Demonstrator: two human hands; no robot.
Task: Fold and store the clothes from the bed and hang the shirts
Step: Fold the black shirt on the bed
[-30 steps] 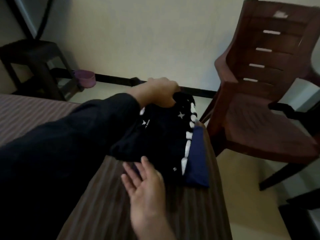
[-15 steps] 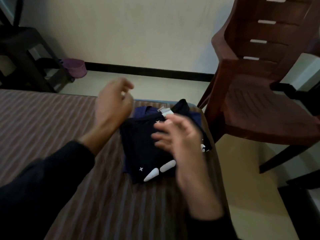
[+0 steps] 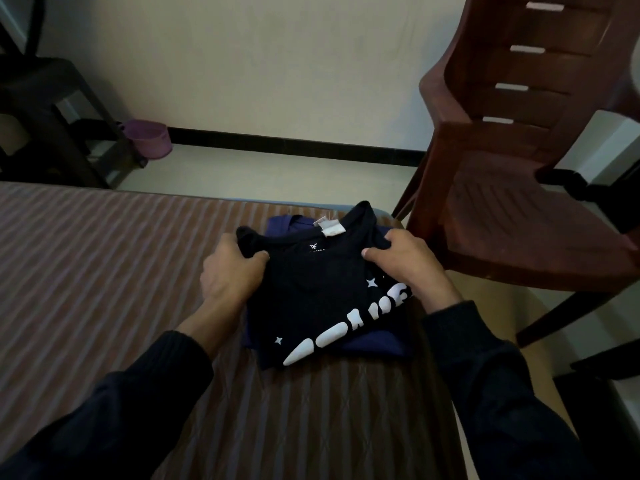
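Observation:
A folded black T-shirt [image 3: 318,292] with white lettering and stars lies on top of a folded navy blue garment [image 3: 377,344] at the far right corner of the striped bed [image 3: 104,271]. My left hand [image 3: 232,275] pinches the shirt's left shoulder edge near the collar. On the other side, my right hand [image 3: 405,261] grips the right shoulder edge. A white label sticks up at the neckline between the two hands.
A brown plastic chair [image 3: 519,188] stands close to the bed's right corner. A dark stool [image 3: 45,109] and a purple tub [image 3: 149,138] sit on the floor by the far wall. Pale floor runs between bed and wall.
Both hands were raised and moving above the shirt; now they have come down and gripped its two shoulder edges. The shirt lies flatter, collar facing away.

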